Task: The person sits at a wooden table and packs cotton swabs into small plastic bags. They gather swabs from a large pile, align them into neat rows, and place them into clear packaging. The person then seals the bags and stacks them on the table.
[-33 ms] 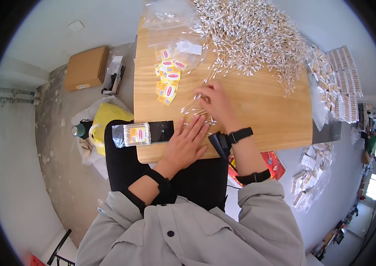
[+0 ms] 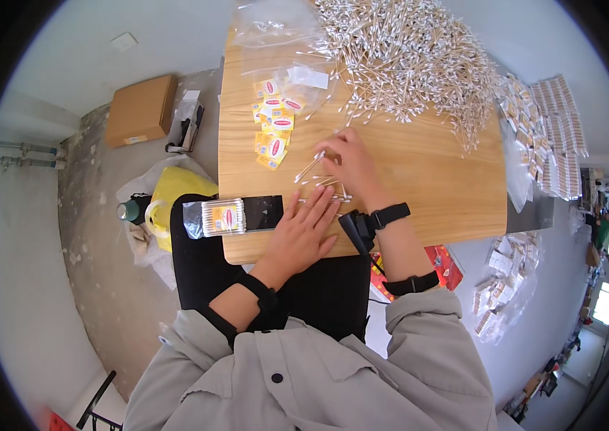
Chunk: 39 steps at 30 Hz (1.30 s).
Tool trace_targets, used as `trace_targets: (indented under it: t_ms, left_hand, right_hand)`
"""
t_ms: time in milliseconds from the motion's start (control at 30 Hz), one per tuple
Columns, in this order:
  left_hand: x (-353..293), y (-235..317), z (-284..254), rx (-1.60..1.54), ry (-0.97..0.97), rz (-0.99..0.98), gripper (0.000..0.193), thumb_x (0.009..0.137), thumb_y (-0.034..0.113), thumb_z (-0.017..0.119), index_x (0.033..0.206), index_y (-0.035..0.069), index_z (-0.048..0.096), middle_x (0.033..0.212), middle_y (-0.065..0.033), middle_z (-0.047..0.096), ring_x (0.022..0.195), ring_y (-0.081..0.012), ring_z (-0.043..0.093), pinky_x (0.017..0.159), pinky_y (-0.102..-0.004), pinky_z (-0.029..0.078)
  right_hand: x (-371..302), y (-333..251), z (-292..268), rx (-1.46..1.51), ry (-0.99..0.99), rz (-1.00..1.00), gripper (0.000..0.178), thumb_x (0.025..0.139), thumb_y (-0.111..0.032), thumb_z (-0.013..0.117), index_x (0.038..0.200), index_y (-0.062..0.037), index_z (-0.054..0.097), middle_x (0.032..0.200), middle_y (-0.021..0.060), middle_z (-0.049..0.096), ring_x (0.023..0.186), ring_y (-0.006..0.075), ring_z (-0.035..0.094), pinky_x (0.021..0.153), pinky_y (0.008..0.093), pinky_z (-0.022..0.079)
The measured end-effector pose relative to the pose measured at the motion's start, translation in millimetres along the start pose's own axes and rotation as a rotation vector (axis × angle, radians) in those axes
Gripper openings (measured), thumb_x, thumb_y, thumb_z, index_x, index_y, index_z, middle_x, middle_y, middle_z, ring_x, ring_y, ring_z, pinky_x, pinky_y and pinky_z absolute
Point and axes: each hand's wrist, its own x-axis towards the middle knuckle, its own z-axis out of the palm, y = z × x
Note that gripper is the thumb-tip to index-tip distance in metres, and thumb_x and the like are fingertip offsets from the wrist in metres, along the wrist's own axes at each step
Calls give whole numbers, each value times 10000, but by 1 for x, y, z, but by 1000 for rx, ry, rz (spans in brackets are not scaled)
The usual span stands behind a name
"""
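My left hand (image 2: 300, 235) lies flat near the table's front edge, fingers stretched out and fingertips over a few loose cotton swabs (image 2: 344, 197). Just beyond it, my right hand (image 2: 354, 169) is closed in a pinch on the ends of a few slanting cotton swabs (image 2: 308, 167). Its fingertips partly hide how many it grips. Left of my hands, a clear pack of cotton swabs (image 2: 224, 217) with a yellow label rests on a black strip (image 2: 264, 213). Yellow and white cards (image 2: 274, 123) lie in an overlapping row farther back. A great heap of cotton swabs (image 2: 412, 57) covers the far part.
The wooden table (image 2: 434, 201) carries a clear plastic bag (image 2: 275, 29) at its far left. Packed swabs (image 2: 552, 136) are stacked beyond the right edge, with more bagged packs (image 2: 505, 280) lower down. On the left floor are a cardboard box (image 2: 141, 110) and a yellow bag (image 2: 178, 194).
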Motion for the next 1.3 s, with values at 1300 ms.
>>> trace_targets:
  t_ms: [1300]
  left_hand:
    - [13, 9, 12, 88, 29, -196, 1049, 711, 572, 718, 1490, 11, 294, 1588, -159, 211, 1486, -282, 165, 1172, -554, 116]
  right_hand:
    - [-33, 16, -28, -80, 85, 224, 131, 823, -121, 710, 953, -113, 699, 921, 80, 560, 786, 238, 635, 701, 334, 530]
